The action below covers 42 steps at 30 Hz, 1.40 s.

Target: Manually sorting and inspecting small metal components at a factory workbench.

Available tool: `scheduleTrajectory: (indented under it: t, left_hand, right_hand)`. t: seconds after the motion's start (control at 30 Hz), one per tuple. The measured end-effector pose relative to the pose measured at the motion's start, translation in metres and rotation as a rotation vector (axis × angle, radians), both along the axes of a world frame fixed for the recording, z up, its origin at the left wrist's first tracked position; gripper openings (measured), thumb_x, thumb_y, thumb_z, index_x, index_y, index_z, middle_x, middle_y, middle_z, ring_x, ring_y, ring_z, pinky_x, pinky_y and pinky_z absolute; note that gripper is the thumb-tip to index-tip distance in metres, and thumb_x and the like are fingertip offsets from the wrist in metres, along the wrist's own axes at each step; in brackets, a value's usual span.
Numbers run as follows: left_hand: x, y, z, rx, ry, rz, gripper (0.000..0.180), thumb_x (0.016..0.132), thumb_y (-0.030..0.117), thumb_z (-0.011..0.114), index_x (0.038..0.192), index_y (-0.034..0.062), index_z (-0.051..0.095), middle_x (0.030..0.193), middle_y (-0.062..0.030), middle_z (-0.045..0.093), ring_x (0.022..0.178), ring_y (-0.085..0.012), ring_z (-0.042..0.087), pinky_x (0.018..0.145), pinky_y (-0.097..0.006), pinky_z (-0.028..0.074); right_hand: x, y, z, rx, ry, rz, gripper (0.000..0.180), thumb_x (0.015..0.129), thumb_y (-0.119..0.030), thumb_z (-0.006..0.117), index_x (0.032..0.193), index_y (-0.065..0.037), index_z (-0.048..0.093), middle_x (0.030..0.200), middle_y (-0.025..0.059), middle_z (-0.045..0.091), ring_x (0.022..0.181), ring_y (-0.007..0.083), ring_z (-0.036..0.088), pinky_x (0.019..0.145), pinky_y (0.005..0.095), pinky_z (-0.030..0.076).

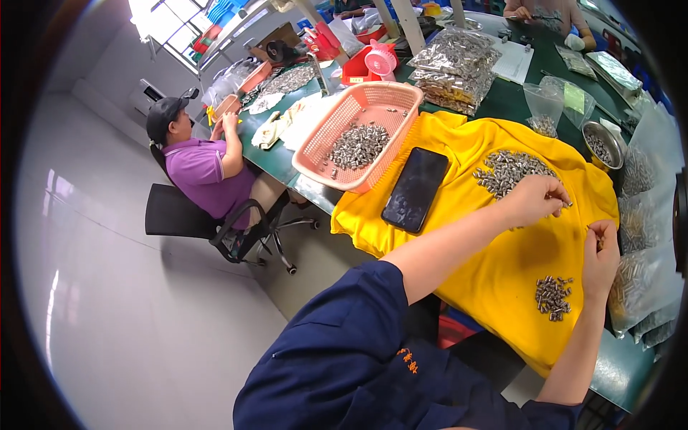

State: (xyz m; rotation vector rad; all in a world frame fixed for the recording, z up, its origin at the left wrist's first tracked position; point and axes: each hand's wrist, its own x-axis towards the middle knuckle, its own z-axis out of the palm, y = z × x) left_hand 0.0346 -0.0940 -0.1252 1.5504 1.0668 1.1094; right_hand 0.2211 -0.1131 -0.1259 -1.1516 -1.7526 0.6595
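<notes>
My left hand (536, 198) is closed in a pinch just above a large pile of small metal cylinders (507, 172) on a yellow cloth (480, 269). A small metal cylinder (568, 205) shows at its fingertips. To the right, my right hand (602, 259) is held up with its fingers curled together; what they hold, if anything, is too small to make out. Nearer to me, a smaller pile of the same cylinders (552, 298) lies on the cloth. A black phone (416, 189) rests left of my left forearm, touched by neither hand.
A pink plastic basket (369, 115) with more cylinders stands left of the phone. Bags of metal parts (634, 283) line the right edge, below a metal bowl (602, 145). Packed bags (453, 64) and a pink fan (380, 59) stand behind. A seated person (204, 168) works at left.
</notes>
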Motion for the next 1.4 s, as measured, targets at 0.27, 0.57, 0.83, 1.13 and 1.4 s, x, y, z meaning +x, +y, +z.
scheduleTrajectory:
  t: [0.27,0.57,0.83,1.13,1.4]
  left_hand:
    - [0.005,-0.031,-0.003,0.092,0.09,0.009,0.015,0.072,0.005,0.053,0.085,0.0009,0.06,0.071,-0.0061,0.061,0.061,-0.0096,0.056,0.059,-0.023,0.046]
    - [0.001,-0.058,0.008,0.219,0.265,0.131,0.015,0.068,0.007,0.055,0.081,0.0032,0.062,0.068,-0.0095,0.059,0.061,-0.0153,0.056,0.059,-0.026,0.045]
    - [-0.003,-0.069,0.007,0.199,0.247,0.119,0.016,0.069,0.005,0.056,0.084,0.0026,0.06,0.07,-0.0068,0.059,0.064,-0.0116,0.055,0.061,-0.024,0.045]
    - [-0.009,-0.069,0.003,0.096,0.117,0.105,0.012,0.069,0.004,0.059,0.08,0.0016,0.057,0.071,-0.0052,0.059,0.067,-0.0107,0.055,0.063,-0.023,0.045]
    - [-0.016,-0.072,0.006,0.055,0.087,0.123,0.012,0.072,0.005,0.058,0.083,0.0017,0.057,0.074,-0.0036,0.059,0.067,-0.0094,0.054,0.063,-0.022,0.045]
  right_hand:
    - [-0.001,0.0,0.001,0.141,-0.03,-0.025,0.002,0.077,0.0,0.045,0.079,0.001,0.044,0.071,0.0066,0.045,0.066,0.0131,0.043,0.062,0.0237,0.037]
    - [0.0,0.006,-0.006,0.208,-0.005,0.009,0.003,0.077,-0.001,0.045,0.079,0.001,0.044,0.07,0.0083,0.046,0.065,0.0159,0.045,0.061,0.0254,0.038]
    - [-0.001,0.013,-0.013,0.214,-0.008,0.004,0.004,0.077,-0.002,0.045,0.079,0.001,0.044,0.07,0.0092,0.048,0.065,0.0169,0.047,0.062,0.0262,0.039]
    - [0.0,0.01,-0.012,0.188,-0.051,-0.008,0.006,0.079,-0.004,0.045,0.082,0.001,0.046,0.071,0.0092,0.048,0.067,0.0177,0.047,0.063,0.0267,0.039]
    - [0.004,-0.011,0.029,0.044,0.34,-0.007,0.016,0.086,-0.009,0.041,0.096,-0.003,0.052,0.071,-0.0048,0.041,0.058,0.0022,0.032,0.051,0.0154,0.027]
